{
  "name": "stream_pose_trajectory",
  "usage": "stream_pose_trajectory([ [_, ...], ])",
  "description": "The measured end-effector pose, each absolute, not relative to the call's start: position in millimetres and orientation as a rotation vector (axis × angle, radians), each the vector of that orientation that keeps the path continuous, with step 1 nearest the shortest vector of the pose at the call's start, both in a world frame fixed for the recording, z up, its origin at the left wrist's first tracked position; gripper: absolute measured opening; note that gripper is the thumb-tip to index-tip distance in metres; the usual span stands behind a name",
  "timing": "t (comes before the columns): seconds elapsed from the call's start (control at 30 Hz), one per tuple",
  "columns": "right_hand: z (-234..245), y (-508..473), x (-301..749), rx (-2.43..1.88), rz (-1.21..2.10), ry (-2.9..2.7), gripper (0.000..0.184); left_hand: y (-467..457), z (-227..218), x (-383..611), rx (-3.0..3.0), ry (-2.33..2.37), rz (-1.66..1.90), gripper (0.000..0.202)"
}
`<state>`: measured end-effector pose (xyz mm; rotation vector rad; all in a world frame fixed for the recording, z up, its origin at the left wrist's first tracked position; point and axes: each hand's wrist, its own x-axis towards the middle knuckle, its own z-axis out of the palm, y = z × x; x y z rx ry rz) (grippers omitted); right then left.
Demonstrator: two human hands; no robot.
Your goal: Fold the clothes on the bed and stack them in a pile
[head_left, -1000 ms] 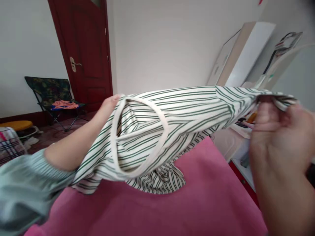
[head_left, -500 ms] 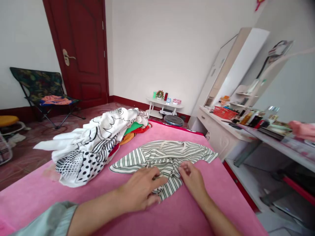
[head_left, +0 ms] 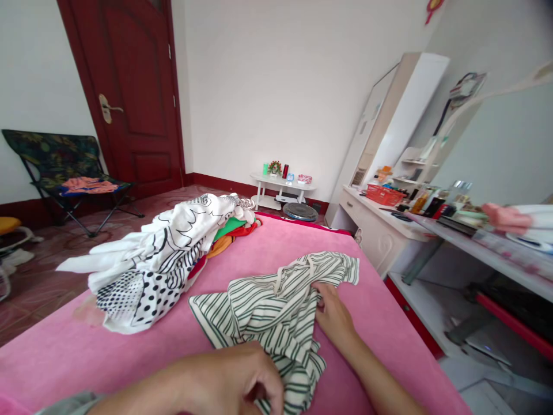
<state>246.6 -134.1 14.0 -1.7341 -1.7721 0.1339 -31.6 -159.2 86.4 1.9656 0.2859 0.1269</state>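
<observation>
A white shirt with green stripes [head_left: 268, 308] lies crumpled on the pink bed cover [head_left: 380, 323]. My left hand [head_left: 242, 380] is at the bottom of the view, fingers curled around the shirt's near hem. My right hand [head_left: 332, 314] rests on the cover at the shirt's right side and pinches its fabric near the middle. The shirt's far part, with its pale collar band, is folded toward me.
A heap of clothes [head_left: 164, 259] in white, black dots, green and orange lies at the left of the bed. A dressing table [head_left: 389, 225] with bottles stands right of the bed. A folding chair [head_left: 60, 167], a red door [head_left: 133, 92] and a low white table [head_left: 283, 187] stand beyond.
One second ago both hands held the shirt up in the air. Then it lay flat on the cover. Now my hands have drawn it nearer and bunched it.
</observation>
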Motion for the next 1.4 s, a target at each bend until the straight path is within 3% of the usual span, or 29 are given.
stream_pose_trajectory([
  [0.13, 20, -137, 264, -1.635, 0.137, -1.809, 0.024, -162, 92, -49, 1.909, 0.341, 0.102, 0.018],
  [0.3, 71, -154, 289, -1.644, 0.092, -1.476, 0.005, -143, 130, -86, 1.817, 0.569, 0.498, 0.027],
  [0.47, 152, -189, 278, -1.484, -0.074, -1.337, 0.01, -131, 173, -117, 1.734, 0.839, 1.123, 0.027],
  [0.57, 185, -211, 262, -1.36, -0.175, -1.278, 0.012, -138, 196, -123, 1.646, 0.811, 1.308, 0.033],
  [0.7, 183, -220, 255, -1.317, -0.205, -1.249, 0.013, -140, 201, -117, 1.633, 0.776, 1.393, 0.035],
  [0.9, 167, -180, 265, -1.302, 0.047, -1.244, 0.014, -91, 175, -91, 1.693, 0.889, 1.455, 0.042],
  [1.07, 193, -179, 268, -1.214, -0.181, -1.237, 0.016, -82, 189, -86, 1.892, 0.838, 1.61, 0.035],
  [1.2, 161, -236, 266, -1.292, -0.177, -1.493, 0.013, -120, 172, -112, 2.23, 0.84, 1.336, 0.021],
  [1.3, 104, -292, 259, -1.421, 0.266, -1.778, 0.02, -158, 130, -139, 2.37, 0.754, 0.721, 0.02],
  [1.4, 62, -328, 251, -1.504, 0.662, -1.918, 0.015, -189, 94, -155, 2.318, 0.614, 0.262, 0.023],
])
